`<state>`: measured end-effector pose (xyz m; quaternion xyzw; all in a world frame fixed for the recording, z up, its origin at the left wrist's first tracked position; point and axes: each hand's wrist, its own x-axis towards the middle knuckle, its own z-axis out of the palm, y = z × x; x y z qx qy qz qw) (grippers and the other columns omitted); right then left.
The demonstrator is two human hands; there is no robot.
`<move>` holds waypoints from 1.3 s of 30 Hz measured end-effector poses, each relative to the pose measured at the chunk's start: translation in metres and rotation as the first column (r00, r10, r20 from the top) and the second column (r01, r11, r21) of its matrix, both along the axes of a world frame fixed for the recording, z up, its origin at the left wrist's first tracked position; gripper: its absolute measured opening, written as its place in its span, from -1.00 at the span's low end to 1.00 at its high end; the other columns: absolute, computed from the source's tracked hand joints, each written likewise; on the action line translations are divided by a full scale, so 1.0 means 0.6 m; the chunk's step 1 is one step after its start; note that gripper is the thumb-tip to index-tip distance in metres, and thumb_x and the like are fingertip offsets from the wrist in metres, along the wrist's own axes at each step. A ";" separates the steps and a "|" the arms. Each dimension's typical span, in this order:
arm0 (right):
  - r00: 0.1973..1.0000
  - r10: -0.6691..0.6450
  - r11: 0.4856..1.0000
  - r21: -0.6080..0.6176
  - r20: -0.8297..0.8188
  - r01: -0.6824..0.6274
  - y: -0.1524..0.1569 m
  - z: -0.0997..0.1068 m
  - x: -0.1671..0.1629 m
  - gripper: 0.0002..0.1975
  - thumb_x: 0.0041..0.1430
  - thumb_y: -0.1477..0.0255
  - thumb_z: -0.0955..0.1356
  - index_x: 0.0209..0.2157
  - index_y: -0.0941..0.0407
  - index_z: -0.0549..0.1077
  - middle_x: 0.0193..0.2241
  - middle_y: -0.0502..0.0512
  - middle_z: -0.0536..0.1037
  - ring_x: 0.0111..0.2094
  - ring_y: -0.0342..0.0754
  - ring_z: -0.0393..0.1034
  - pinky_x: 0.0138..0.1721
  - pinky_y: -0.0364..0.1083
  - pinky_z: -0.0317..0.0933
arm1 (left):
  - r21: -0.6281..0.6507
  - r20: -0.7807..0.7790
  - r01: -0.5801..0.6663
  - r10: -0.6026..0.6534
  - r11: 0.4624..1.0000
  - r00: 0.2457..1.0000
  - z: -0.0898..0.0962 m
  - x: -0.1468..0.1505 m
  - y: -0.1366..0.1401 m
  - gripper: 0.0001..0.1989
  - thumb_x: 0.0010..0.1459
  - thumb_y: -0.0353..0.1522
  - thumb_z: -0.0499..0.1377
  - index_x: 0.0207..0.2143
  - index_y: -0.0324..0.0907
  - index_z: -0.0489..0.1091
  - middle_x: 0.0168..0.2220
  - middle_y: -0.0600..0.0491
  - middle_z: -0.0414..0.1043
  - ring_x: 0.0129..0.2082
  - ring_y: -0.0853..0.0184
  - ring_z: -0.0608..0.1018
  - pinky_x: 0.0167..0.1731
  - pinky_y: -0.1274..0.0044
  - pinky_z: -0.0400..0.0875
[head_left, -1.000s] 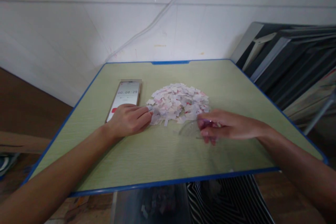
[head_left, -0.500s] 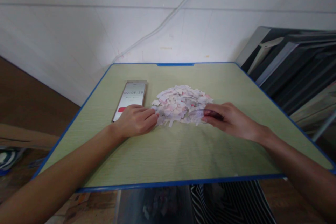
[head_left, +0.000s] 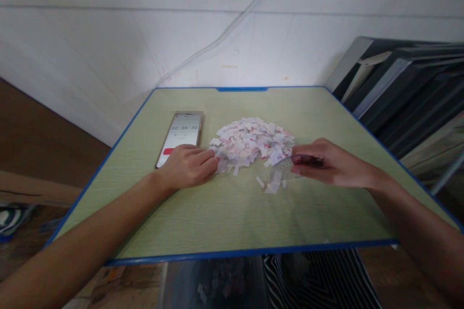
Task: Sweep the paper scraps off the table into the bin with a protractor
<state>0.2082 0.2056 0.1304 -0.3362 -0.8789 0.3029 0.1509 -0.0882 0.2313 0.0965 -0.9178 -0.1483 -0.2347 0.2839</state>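
Observation:
A mound of small torn paper scraps (head_left: 250, 137), white with some pink, lies mid-table. My right hand (head_left: 326, 161) pinches a clear, curved plastic protractor (head_left: 281, 168) with a dark reddish part between the fingers. The protractor's lower edge touches a few scraps (head_left: 271, 187) lying apart in front of the mound. My left hand (head_left: 190, 166) rests at the mound's left side, fingers curled; a bit of something clear shows by its fingertips, too unclear to name. Partly behind that hand lies a phone (head_left: 184, 135) with a running timer on its screen.
The light-green tabletop (head_left: 203, 222) has a blue rim. Below its front edge sits a clear bin (head_left: 213, 289) with scraps inside, beside black-and-white striped cloth (head_left: 326, 275). Dark flat panels (head_left: 409, 77) lean at the right. A cable (head_left: 224, 34) runs along the wall.
My right hand has moved right and slightly toward me with the protractor, drawing a few scraps out of the mound's front. The left hand stays in place. The timer went from 08:29 to 08:30.

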 end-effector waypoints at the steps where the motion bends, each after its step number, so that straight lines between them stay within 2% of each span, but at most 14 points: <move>1: 1.000 -0.012 1.000 0.003 -0.002 0.012 0.000 0.002 0.001 -0.76 0.15 0.40 0.24 -0.57 0.15 0.21 -0.70 -0.15 0.09 -0.68 -0.30 -0.04 -0.68 -0.24 -0.16 | -0.001 -0.002 -0.002 0.002 1.000 1.000 0.000 0.000 0.000 -0.70 0.14 -0.51 -0.07 -0.64 -0.18 0.16 -0.68 0.17 0.26 -0.74 0.49 0.25 -0.74 0.59 0.11; 7: 0.993 0.067 0.998 -0.004 0.096 -0.067 0.000 0.005 0.002 -0.77 0.13 0.42 0.24 -0.58 0.14 0.20 -0.73 -0.17 0.06 -0.69 -0.30 -0.04 -0.67 -0.24 -0.16 | -0.011 0.007 0.011 -0.011 1.000 1.000 -0.001 0.000 0.001 -0.71 0.15 -0.50 -0.04 -0.64 -0.18 0.16 -0.68 0.16 0.26 -0.75 0.49 0.25 -0.74 0.59 0.10; 11: 0.995 -0.003 0.999 0.042 0.095 -0.001 -0.001 0.006 0.002 -0.79 0.15 0.41 0.22 -0.55 0.15 0.22 -0.71 -0.16 0.09 -0.68 -0.30 -0.02 -0.65 -0.23 -0.14 | -0.007 0.005 0.003 -0.003 1.000 1.000 -0.001 0.000 0.001 -0.71 0.15 -0.51 -0.06 -0.64 -0.17 0.15 -0.68 0.16 0.26 -0.74 0.49 0.25 -0.75 0.59 0.10; 16: 0.975 0.141 0.987 -0.102 0.170 -0.125 -0.005 0.020 0.009 -0.79 0.13 0.42 0.23 -0.56 0.15 0.23 -0.71 -0.14 0.13 -0.68 -0.30 0.04 -0.65 -0.25 -0.11 | -0.008 0.014 -0.001 0.001 1.000 1.000 0.000 0.000 0.001 -0.70 0.14 -0.51 -0.05 -0.64 -0.17 0.14 -0.68 0.16 0.26 -0.74 0.48 0.24 -0.74 0.59 0.10; 21: 0.991 0.042 0.998 -0.046 0.125 -0.036 0.001 0.022 0.017 -0.76 0.14 0.40 0.23 -0.59 0.13 0.19 -0.73 -0.17 0.04 -0.70 -0.30 -0.04 -0.68 -0.25 -0.15 | 0.001 0.010 0.004 -0.004 1.000 1.000 0.001 0.001 0.000 -0.70 0.15 -0.50 -0.06 -0.64 -0.17 0.14 -0.69 0.17 0.24 -0.75 0.48 0.22 -0.74 0.58 0.08; 25: 0.990 -0.036 0.999 -0.003 0.134 0.036 0.009 0.018 0.021 -0.77 0.15 0.39 0.22 -0.57 0.14 0.21 -0.73 -0.16 0.06 -0.70 -0.29 -0.05 -0.67 -0.23 -0.15 | 0.006 0.009 0.005 -0.005 1.000 1.000 0.000 0.001 0.000 -0.70 0.15 -0.50 -0.06 -0.65 -0.17 0.13 -0.70 0.17 0.23 -0.75 0.48 0.22 -0.74 0.58 0.08; 30: 0.982 0.005 1.000 -0.012 0.191 -0.003 0.008 0.021 0.022 -0.75 0.13 0.39 0.23 -0.60 0.14 0.19 -0.73 -0.16 0.06 -0.69 -0.29 -0.03 -0.66 -0.23 -0.14 | -0.004 0.020 0.010 -0.010 1.000 1.000 0.000 0.001 0.000 -0.70 0.15 -0.50 -0.05 -0.64 -0.17 0.14 -0.68 0.17 0.25 -0.75 0.48 0.23 -0.74 0.59 0.08; 34: 0.985 -0.038 0.999 0.018 0.169 0.035 0.006 0.020 0.021 -0.78 0.14 0.40 0.23 -0.57 0.14 0.21 -0.73 -0.17 0.05 -0.70 -0.29 -0.06 -0.66 -0.23 -0.14 | 0.003 0.020 0.010 -0.010 1.000 1.000 0.001 0.000 0.000 -0.70 0.15 -0.50 -0.06 -0.64 -0.17 0.14 -0.69 0.17 0.23 -0.75 0.48 0.21 -0.74 0.59 0.08; 39: 0.979 0.019 0.999 -0.041 0.202 -0.011 0.007 0.019 0.025 -0.75 0.13 0.40 0.23 -0.59 0.14 0.18 -0.73 -0.15 0.06 -0.69 -0.29 -0.03 -0.67 -0.23 -0.13 | -0.002 0.020 0.010 -0.010 1.000 1.000 0.001 0.000 -0.001 -0.70 0.14 -0.51 -0.04 -0.65 -0.17 0.14 -0.69 0.17 0.23 -0.75 0.48 0.21 -0.74 0.58 0.08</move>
